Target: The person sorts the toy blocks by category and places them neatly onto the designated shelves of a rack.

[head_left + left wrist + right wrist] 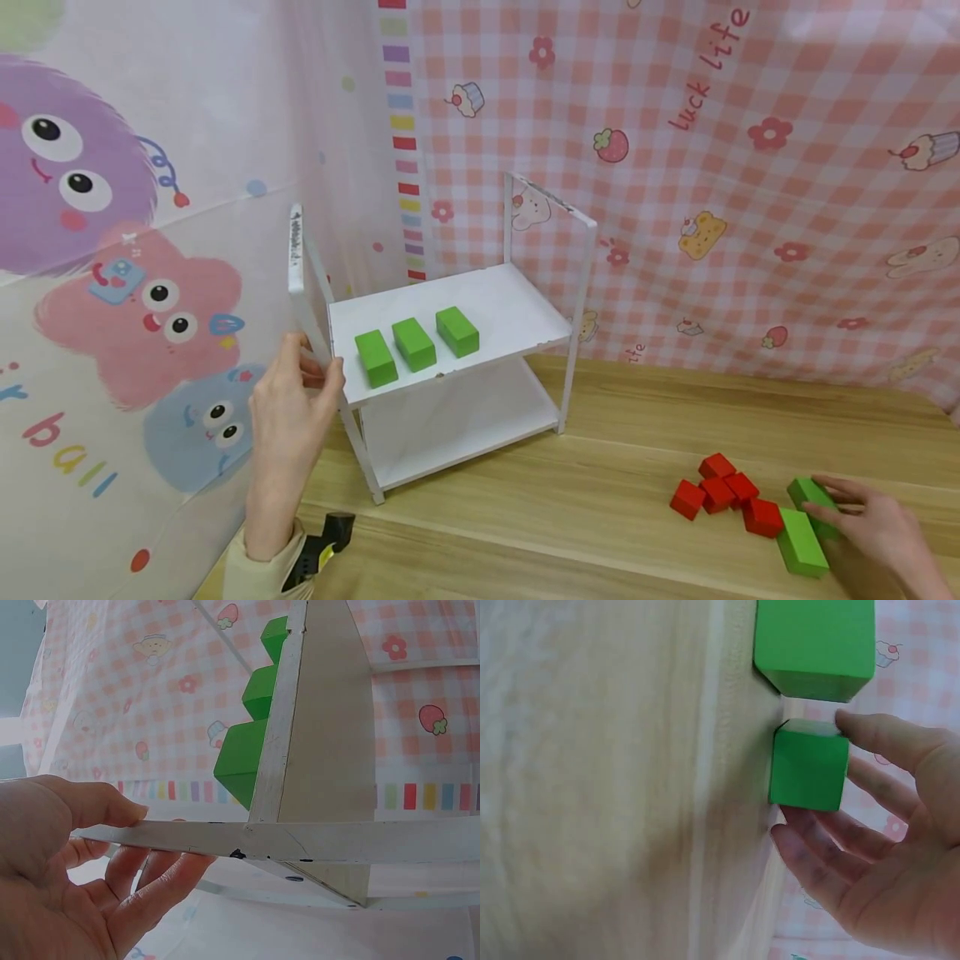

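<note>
A white two-tier shelf rack point(525, 308) stands on the wooden table. My left hand point(288, 417) grips its left front post point(187, 835), thumb on one side and curled fingers on the other. Three green blocks point(414, 343) sit in a slanting row along the upper shelf's left half. At the far right, my right hand point(873, 521) holds a green block point(808, 771) at the tabletop, thumb by one side and fingers by the opposite one. A second green block point(802, 546) lies close in front of it.
Several red blocks point(717, 493) lie clustered left of the right hand, one near the second green block. The lower shelf point(465, 425) is bare white. A pink checked cloth point(675, 208) hangs behind, and a cartoon-print sheet point(202, 317) hangs at the left.
</note>
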Action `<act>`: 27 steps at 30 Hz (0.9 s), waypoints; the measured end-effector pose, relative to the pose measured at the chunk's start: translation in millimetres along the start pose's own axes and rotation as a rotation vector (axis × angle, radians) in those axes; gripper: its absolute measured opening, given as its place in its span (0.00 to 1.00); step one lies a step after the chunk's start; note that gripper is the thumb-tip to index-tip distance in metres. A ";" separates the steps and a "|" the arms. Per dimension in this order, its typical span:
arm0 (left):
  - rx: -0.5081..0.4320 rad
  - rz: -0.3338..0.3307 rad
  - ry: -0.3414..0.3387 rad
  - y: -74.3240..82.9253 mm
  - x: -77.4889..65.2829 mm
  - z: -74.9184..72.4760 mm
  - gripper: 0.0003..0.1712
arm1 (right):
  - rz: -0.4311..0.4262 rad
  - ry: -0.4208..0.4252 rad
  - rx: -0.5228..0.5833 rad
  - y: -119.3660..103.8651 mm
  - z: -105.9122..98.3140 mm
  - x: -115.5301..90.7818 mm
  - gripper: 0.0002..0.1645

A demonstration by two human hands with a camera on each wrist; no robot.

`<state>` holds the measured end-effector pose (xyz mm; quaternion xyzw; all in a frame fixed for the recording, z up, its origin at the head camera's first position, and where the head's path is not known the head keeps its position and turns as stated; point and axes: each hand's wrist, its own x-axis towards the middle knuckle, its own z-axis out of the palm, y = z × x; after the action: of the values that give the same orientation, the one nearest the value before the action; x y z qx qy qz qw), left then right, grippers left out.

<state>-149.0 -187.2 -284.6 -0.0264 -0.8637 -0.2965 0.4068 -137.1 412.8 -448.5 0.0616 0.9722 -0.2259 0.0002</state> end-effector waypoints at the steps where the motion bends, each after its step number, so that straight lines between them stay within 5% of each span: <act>1: -0.002 0.001 0.001 0.1 0.0 -0.1 0.12 | -0.005 -0.005 -0.008 1.4 0.2 0.6 0.42; 10: 0.001 -0.004 -0.001 0.0 -0.3 1.5 0.12 | -0.027 -0.016 -0.064 2.9 1.2 1.0 0.39; 27: 0.008 -0.008 0.007 -0.1 -0.1 1.9 0.12 | -0.014 0.281 0.016 -24.2 -2.1 -0.2 0.29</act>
<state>-150.2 -186.3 -285.6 -0.0204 -0.8634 -0.2947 0.4089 -139.8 392.1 -436.0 0.0858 0.9613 -0.2225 -0.1380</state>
